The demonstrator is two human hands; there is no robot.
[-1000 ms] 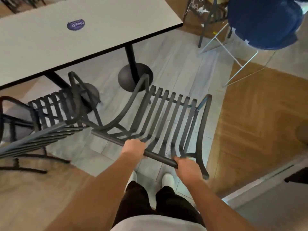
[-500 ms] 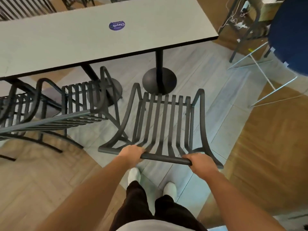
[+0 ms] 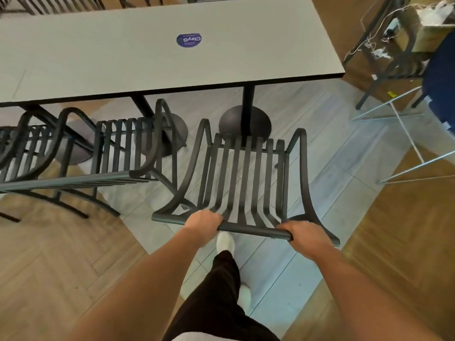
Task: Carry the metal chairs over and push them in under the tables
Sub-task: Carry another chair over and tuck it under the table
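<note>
A dark metal slatted chair (image 3: 246, 178) stands in front of me, its seat facing the long grey table (image 3: 123, 60). My left hand (image 3: 203, 223) grips the left part of the chair's top back rail, and my right hand (image 3: 304, 233) grips the right part. The chair's front edge lies near the table's black pedestal base (image 3: 231, 121), just short of the table edge. To its left a second metal chair (image 3: 123, 153) sits partly under the table, and a third chair (image 3: 27, 148) stands further left.
A blue chair (image 3: 440, 82) on thin white legs stands at the right. Behind it is a dark frame with cables and cardboard boxes (image 3: 384, 38). A round purple sticker (image 3: 189, 40) lies on the tabletop. More chairs (image 3: 49, 3) line the table's far side. My feet stand on grey tiles.
The chair has swung round from a slanted position to face the table squarely and moved closer to it. I have stepped forward; both hands have kept their grip on the back rail.
</note>
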